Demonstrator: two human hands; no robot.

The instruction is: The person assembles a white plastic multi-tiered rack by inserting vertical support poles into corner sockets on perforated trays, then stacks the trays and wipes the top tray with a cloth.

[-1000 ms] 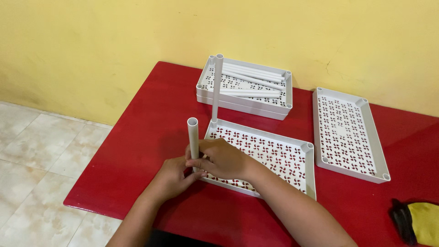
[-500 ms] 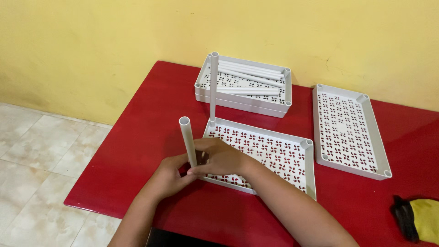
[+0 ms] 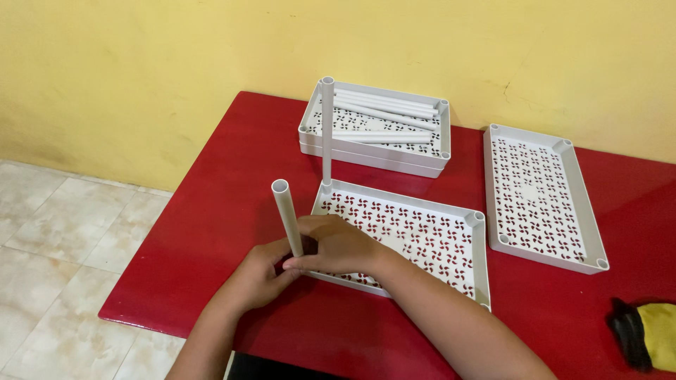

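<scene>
**Both hands steady a white tube at the near corner of a tray**

In the lower middle of the frame, the left hand (image 3: 257, 278) and the right hand (image 3: 338, 246) meet at the foot of a white tube (image 3: 287, 217). The grip of each hand is closed on the tube, low down, so the tube stands nearly upright, with a slight lean to the left, at the near left corner of the perforated tray (image 3: 422, 243). A second tube (image 3: 327, 130) stands upright in the far left corner of that tray. In the upper middle, a stack of trays (image 3: 373, 151) keeps spare tubes (image 3: 384, 112) lying flat. At the right lies another tray (image 3: 539, 197) on the red bench (image 3: 211, 211).
</scene>
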